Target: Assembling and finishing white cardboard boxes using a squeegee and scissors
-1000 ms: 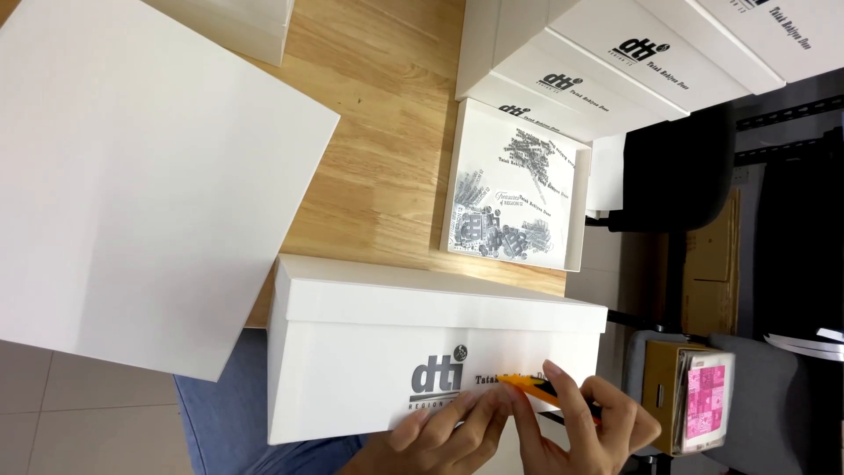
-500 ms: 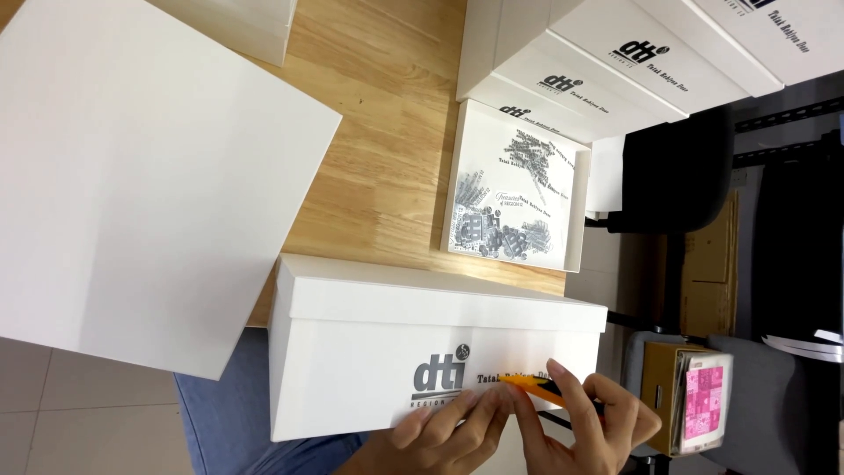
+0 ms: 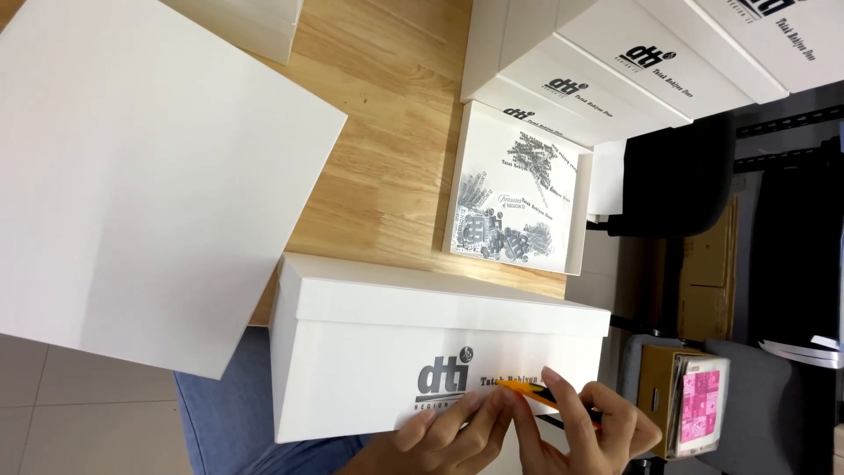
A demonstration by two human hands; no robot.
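A white lidded box (image 3: 369,352) with a dark logo on its side lies near the table's edge, partly over my lap. My right hand (image 3: 591,429) grips a yellow-orange utility knife (image 3: 527,390) whose tip rests against the box's printed side. My left hand (image 3: 450,433) sits just beside it. Its fingertips press on the box wall next to the knife tip and hold nothing of their own. Both wrists are cut off by the bottom of the view.
A big white flat board (image 3: 141,185) covers the left of the wooden table (image 3: 387,132). An open shallow box (image 3: 519,198) with grey printed artwork lies behind. More white logo boxes (image 3: 633,62) are stacked at the top right. A grey chair (image 3: 756,396) holds a pink-printed packet (image 3: 699,413).
Almost nothing: both hands stay at the box's side, and the knife has shifted only slightly along it.
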